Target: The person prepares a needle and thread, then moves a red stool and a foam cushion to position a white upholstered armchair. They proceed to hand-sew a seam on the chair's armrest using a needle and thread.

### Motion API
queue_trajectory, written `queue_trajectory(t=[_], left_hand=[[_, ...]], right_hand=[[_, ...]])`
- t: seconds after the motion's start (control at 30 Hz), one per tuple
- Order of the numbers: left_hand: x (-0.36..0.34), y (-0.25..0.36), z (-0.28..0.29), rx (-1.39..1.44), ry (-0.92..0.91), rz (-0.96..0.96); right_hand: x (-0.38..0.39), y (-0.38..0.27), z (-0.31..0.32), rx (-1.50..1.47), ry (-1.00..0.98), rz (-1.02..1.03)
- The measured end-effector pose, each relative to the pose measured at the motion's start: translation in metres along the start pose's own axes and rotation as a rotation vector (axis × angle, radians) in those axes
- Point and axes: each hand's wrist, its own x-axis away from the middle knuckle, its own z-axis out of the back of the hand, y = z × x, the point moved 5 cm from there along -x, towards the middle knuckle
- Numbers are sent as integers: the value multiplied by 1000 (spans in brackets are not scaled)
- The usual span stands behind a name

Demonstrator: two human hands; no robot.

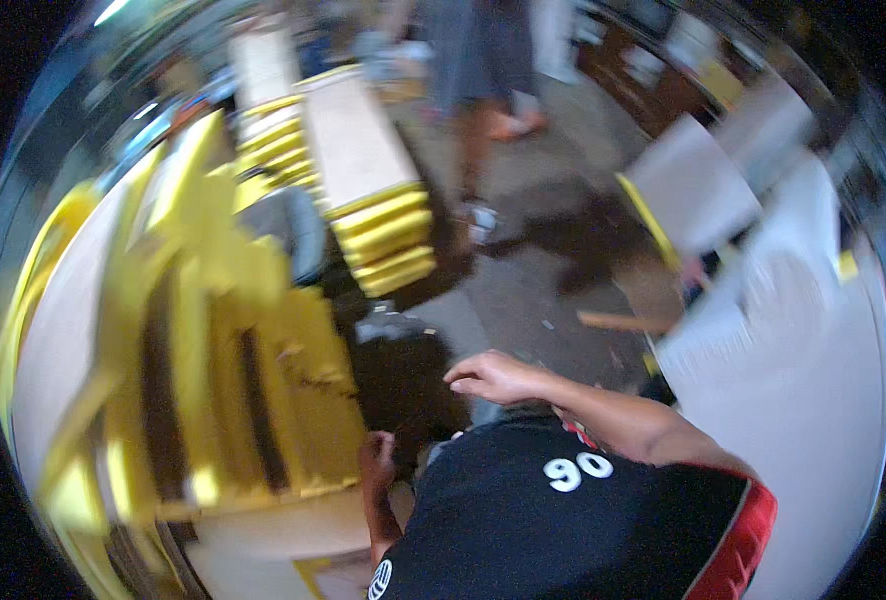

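Observation:
My right hand (498,377) hangs in front of my black shirt, its fingers stretched forward and loosely bent, with nothing seen in it. Lower and to the left, my left hand (381,455) is small and blurred, and its fingers do not show clearly. Beside that hand stands a row of thick yellow slabs (308,400) on edge, with dark gaps between some of them. No contact between hand and slabs can be made out. A large pale panel with yellow edging (68,310) leans at their far left side.
Ahead lies a stack of pale-topped, yellow-edged pads (358,140), with a grey rounded object (303,235) beside it. Another person (478,60) stands beyond on the dark floor. At right are pale boards (693,190), a wide pale surface (803,400) and a wooden strip (623,322).

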Motion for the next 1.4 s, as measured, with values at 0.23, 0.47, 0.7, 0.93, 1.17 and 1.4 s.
queue_trajectory(t=[0.23,0.47,0.7,0.93,1.17,1.4], left_hand=[[-47,121,-56,145,-375,-77],[-57,270,-145,-87,-757,-304],[-46,372,-223,31,-1129,-267],[-60,381,-281,-259,-1226,-169],[-52,427,-350,-539,-1622,-714],[-85,446,-386,-421,-1775,-640]], right_hand=[[90,63,-9,-198,18,-417],[110,62,66,-194,427,-55],[145,93,99,-239,469,-111],[222,124,98,-310,850,-125],[255,126,112,-339,1006,-271],[259,147,133,-289,1107,-310]])
